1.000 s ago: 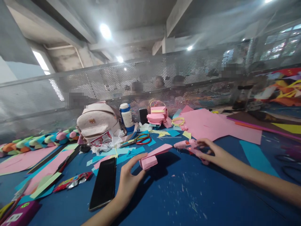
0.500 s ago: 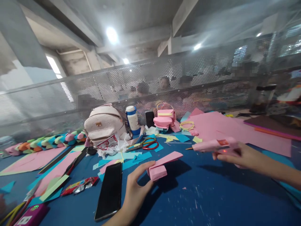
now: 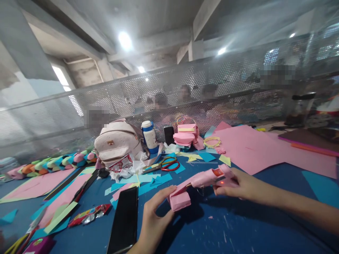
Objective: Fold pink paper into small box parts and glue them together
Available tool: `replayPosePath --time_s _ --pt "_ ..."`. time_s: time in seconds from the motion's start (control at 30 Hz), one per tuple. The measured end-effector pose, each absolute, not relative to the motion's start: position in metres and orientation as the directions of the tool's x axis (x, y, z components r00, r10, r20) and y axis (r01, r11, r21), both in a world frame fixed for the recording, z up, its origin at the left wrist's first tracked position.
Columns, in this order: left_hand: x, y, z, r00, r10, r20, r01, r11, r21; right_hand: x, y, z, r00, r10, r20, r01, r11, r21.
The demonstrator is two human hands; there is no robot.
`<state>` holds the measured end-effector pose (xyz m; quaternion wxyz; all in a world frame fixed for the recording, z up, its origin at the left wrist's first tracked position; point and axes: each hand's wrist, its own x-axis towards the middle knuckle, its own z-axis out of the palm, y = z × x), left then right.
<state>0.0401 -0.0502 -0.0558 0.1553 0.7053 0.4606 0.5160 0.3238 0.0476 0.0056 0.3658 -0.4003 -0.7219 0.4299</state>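
Between the thumb and fingers of my left hand (image 3: pixel 157 211) is a small folded pink paper piece (image 3: pixel 180 201), box-like at its near end with a flap rising behind. My right hand (image 3: pixel 235 185) is closed round the handle of a pink hot glue gun (image 3: pixel 209 177), whose small light glows orange-red. The gun points left, its nozzle at the folded paper, close to the flap; whether it touches cannot be made out. A black phone (image 3: pixel 123 218) lies on the blue table just left of my left hand.
Behind stand a pale backpack (image 3: pixel 119 139), a white and blue bottle (image 3: pixel 149 135) and a pink paper basket (image 3: pixel 185 134). Scissors (image 3: pixel 169 164) lie among paper scraps. Large pink sheets (image 3: pixel 246 144) cover the back right. A red wrapper (image 3: pixel 88 213) lies left, before a perforated metal screen (image 3: pixel 132 95).
My right hand has brought the glue gun left, so its nozzle is now at the folded pink paper. My left hand has stayed nearly in place, still holding the paper.
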Motion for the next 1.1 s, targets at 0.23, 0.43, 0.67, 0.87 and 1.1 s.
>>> replayPosePath --time_s 0.23,0.43,0.67,0.87,1.1 --pt "0.041 -0.050 -0.055 0.058 0.801 0.596 0.506 -0.539 0.674 0.307 0.039 0.013 -0.569 0.811 -0.137 0.491 0.202 -0.847" --pt "0.040 -0.049 -0.057 0.059 0.788 0.613 0.506 -0.553 0.662 0.292 0.039 0.014 -0.681 0.714 -0.164 0.449 0.230 -0.863" --pt "0.040 -0.048 -0.058 0.052 0.780 0.624 0.508 -0.558 0.656 0.290 0.043 0.010 -0.720 0.681 -0.133 0.417 0.272 -0.867" --pt "0.041 -0.049 -0.056 0.055 0.771 0.635 0.503 -0.571 0.649 0.290 0.040 0.012 -0.703 0.697 -0.145 0.431 0.255 -0.865" --pt "0.041 -0.050 -0.055 0.049 0.766 0.641 0.505 -0.573 0.646 0.287 0.033 0.017 -0.743 0.669 0.022 0.308 0.371 -0.876"
